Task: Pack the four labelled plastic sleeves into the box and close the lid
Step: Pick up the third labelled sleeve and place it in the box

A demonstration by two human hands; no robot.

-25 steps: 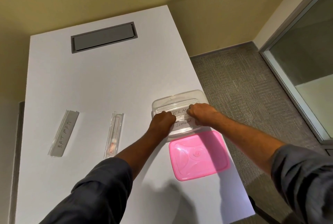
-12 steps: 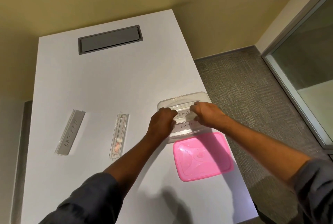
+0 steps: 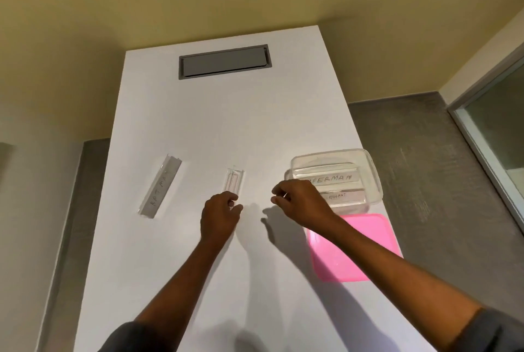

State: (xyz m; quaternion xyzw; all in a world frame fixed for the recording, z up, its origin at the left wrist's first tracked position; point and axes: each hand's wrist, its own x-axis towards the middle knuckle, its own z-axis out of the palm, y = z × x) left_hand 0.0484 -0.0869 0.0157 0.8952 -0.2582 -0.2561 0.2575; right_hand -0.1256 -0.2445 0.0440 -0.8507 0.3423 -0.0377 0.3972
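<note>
A clear plastic box (image 3: 373, 179) stands at the table's right edge with two sleeves lying flat inside, one labelled SUPERMAN (image 3: 331, 179), one ELEPHANT (image 3: 344, 196). Its pink lid (image 3: 365, 249) lies on the table just in front of it. A clear sleeve (image 3: 234, 180) lies mid-table, and my left hand (image 3: 219, 217) has its fingers curled over the sleeve's near end. The BATMAN sleeve (image 3: 160, 186) lies further left, untouched. My right hand (image 3: 299, 203) hovers left of the box, fingers loosely curled and holding nothing.
The white table (image 3: 226, 113) has a grey cable hatch (image 3: 224, 61) at its far end. Carpeted floor (image 3: 425, 153) drops away past the right edge, with a glass door frame (image 3: 482, 136) beyond. A yellow wall stands behind the table.
Both hands have left the box, where they were settling a sleeve, and moved left. My left hand now rests on the clear sleeve's near end.
</note>
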